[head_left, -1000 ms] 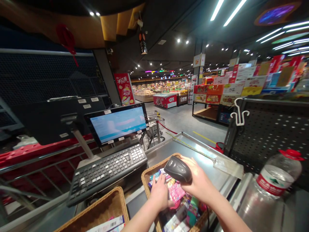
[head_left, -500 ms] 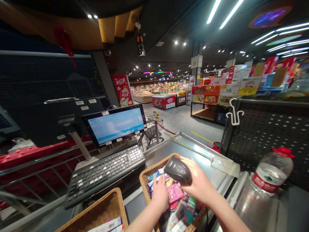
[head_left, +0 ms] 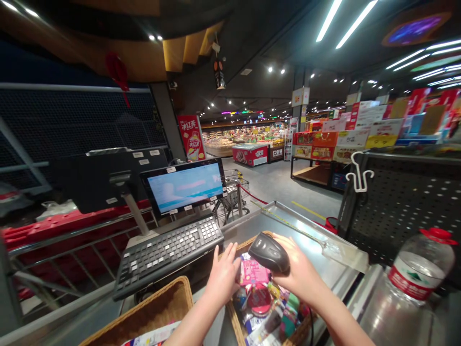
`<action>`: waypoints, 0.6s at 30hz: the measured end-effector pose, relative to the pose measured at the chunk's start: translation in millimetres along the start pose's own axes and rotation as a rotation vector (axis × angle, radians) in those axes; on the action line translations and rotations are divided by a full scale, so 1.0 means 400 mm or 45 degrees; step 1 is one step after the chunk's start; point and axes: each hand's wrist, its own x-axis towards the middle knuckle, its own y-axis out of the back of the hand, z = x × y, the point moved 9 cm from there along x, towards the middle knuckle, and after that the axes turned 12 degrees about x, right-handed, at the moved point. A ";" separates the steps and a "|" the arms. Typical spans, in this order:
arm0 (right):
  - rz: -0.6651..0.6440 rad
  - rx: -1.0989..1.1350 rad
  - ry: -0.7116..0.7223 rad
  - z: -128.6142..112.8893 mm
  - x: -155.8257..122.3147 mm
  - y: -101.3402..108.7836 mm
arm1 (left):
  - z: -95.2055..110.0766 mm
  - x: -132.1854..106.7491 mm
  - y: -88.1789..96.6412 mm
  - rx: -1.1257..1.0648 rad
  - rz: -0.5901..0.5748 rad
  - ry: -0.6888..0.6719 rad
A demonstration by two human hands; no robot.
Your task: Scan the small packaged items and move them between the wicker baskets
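Note:
My right hand (head_left: 297, 264) is wrapped round a black handheld barcode scanner (head_left: 268, 252), held over the far part of a wicker basket (head_left: 236, 327). Small colourful packets fill this basket, among them a pink packet (head_left: 254, 273) and a round red-lidded container (head_left: 260, 300). My left hand (head_left: 225, 271) lies over the basket's left rim with its fingers stretched out and apart. Its thumb side is beside the pink packet; whether it touches it I cannot tell. Nothing shows in that hand.
Left of the basket are a black keyboard (head_left: 169, 250) and a lit monitor (head_left: 185, 185). A second wicker basket (head_left: 158, 307) with a few packets stands at the lower left. On the right is a large water bottle (head_left: 419, 264). Behind stretches the metal counter (head_left: 288, 226).
My left hand has moved up and left, from over the packets to the basket's left rim, uncovering more of the pink packet. The scanner stays in my right hand; the view has shifted slightly left.

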 end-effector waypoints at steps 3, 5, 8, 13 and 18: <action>-0.002 0.007 0.003 -0.017 0.002 -0.002 | -0.027 -0.021 0.031 0.039 0.111 0.031; -0.007 0.006 0.012 -0.027 0.003 -0.005 | -0.043 -0.034 0.048 0.062 0.161 0.052; -0.008 -0.013 0.033 -0.039 0.002 -0.011 | -0.065 -0.053 0.067 0.085 0.189 0.081; 0.007 -0.024 0.082 -0.059 0.000 -0.020 | -0.097 -0.081 0.091 0.118 0.225 0.118; 0.015 -0.031 0.099 -0.072 -0.004 -0.025 | -0.130 -0.102 0.116 0.156 0.290 0.167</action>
